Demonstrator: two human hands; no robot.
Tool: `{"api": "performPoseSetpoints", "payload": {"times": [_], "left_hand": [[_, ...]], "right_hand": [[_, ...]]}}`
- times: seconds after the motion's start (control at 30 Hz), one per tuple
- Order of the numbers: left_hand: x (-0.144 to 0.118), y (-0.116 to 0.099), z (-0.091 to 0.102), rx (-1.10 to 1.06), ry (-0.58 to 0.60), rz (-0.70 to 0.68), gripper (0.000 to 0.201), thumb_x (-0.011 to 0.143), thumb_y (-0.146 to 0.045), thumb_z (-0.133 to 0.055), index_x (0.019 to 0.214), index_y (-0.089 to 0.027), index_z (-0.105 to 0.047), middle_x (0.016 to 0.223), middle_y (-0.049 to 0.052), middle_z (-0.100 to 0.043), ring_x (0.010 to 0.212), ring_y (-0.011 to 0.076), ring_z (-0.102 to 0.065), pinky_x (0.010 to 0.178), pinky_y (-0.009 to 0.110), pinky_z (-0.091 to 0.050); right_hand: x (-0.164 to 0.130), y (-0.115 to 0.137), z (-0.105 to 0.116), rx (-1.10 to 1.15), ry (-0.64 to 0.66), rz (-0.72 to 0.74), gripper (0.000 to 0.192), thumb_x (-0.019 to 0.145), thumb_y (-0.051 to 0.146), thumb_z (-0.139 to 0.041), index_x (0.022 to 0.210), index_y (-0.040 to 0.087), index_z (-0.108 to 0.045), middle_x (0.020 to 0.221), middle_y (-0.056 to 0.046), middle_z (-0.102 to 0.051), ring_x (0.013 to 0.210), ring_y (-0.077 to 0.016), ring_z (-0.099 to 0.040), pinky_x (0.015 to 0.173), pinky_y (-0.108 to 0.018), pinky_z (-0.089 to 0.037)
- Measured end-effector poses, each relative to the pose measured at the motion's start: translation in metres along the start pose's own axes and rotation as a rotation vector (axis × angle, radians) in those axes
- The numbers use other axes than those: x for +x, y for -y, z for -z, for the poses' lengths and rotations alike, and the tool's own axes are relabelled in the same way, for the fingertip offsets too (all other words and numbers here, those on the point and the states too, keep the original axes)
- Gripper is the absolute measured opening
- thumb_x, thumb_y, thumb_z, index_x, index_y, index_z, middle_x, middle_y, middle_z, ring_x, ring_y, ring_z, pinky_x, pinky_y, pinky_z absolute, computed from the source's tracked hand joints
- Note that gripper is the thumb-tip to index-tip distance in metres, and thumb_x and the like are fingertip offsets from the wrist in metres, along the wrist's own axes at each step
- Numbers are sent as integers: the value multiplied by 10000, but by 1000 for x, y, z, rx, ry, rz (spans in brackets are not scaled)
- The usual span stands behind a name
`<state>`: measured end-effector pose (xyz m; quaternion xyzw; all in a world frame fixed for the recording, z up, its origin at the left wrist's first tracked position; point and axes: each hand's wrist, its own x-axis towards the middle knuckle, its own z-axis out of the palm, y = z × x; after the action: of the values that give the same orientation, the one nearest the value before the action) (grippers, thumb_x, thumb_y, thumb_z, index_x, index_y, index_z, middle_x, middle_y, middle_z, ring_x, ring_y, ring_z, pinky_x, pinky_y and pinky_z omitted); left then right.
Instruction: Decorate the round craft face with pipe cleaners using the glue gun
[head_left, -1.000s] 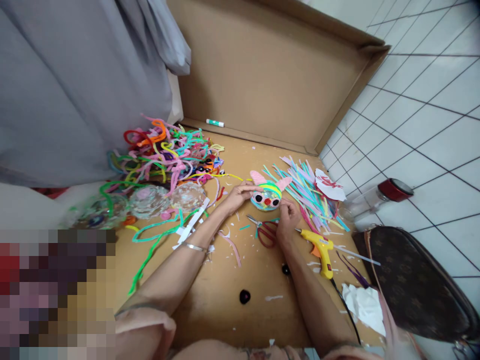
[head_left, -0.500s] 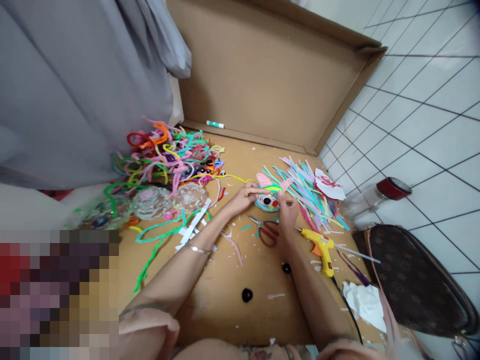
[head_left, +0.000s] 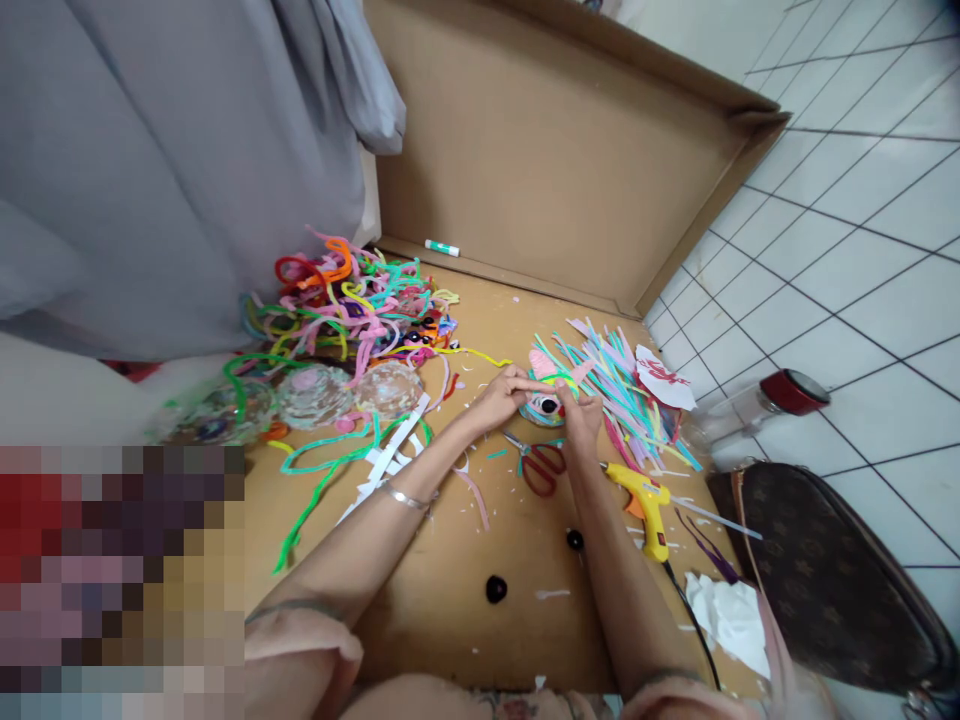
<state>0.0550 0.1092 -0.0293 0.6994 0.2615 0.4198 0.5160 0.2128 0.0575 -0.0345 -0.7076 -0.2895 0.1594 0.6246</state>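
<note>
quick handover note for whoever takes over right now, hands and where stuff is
Left hand and right hand: both pinch the craft face over the cardboard sheet.
Done: face has googly eyes, pink ears and a green-yellow band.
Nearby: scissors and yellow glue gun by the right hand; pipe cleaner pile far left; paper strips right.
Left: two black pompoms lie loose.

Yellow glue gun (head_left: 645,497), red-handled scissors (head_left: 541,466), brown monogram-pattern bag (head_left: 825,580), multicolour pipe cleaners (head_left: 352,305) (pink, green, orange etc.)

Hidden under my fingers

My left hand (head_left: 504,393) and right hand (head_left: 579,415) cover most of the craft face (head_left: 547,405); I cannot tell its grip. Below my left arm, a pixelated block (head_left: 120,580) hides everything.
</note>
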Motion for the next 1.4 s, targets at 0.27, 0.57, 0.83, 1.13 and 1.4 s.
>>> {"api": "performPoseSetpoints", "payload": {"times": [0.27, 0.57, 0.83, 1.13, 1.4], "left_hand": [[-3, 8, -6, -315, -126, 79, 252, 677, -225, -786, 925, -184, -796, 901, 42, -651, 893, 190, -550, 879, 322, -441], [-5, 12, -12, -556, -205, 175, 684, 581, -154, -830, 1237, -192, -637, 1427, 136, -598, 1312, 284, -546, 1074, 381, -452], [-5, 5, -15, -469, -180, 203, 660, 591, -122, -741, 1249, -144, -685, 1438, 142, -620, 1378, 349, -518, 1177, 455, -381], [-10, 2, -13, -447, -119, 185, 649, 658, -291, -793, 1294, -200, -704, 1482, 91, -600, 1444, 357, -452, 1220, 470, -322], [-8, 21, -8, -509, -36, 159, 806, 624, -456, -889, 1358, -206, -666, 1520, 114, -558, 1510, 385, -342, 1224, 511, -302]], "right_hand": [[-5, 1, 0, 52, 50, 73, 564, 648, 625, -779, 756, 283, -344, 561, 98, -442, 540, -120, -449, 503, -281, -340], [-8, 3, 1, 39, 36, 45, 581, 630, 637, -785, 768, 281, -347, 593, 79, -463, 578, -137, -472, 516, -286, -367], [-15, 4, -3, 61, -11, 23, 615, 589, 623, -812, 795, 273, -350, 647, 94, -460, 592, -119, -482, 551, -276, -406], [-17, 11, -2, 22, -42, -45, 635, 561, 633, -825, 795, 262, -366, 663, 101, -447, 605, -111, -478, 573, -273, -414], [-17, 10, -1, -18, -40, -30, 606, 599, 638, -813, 791, 263, -377, 656, 90, -450, 621, -129, -497, 571, -279, -419]]}}
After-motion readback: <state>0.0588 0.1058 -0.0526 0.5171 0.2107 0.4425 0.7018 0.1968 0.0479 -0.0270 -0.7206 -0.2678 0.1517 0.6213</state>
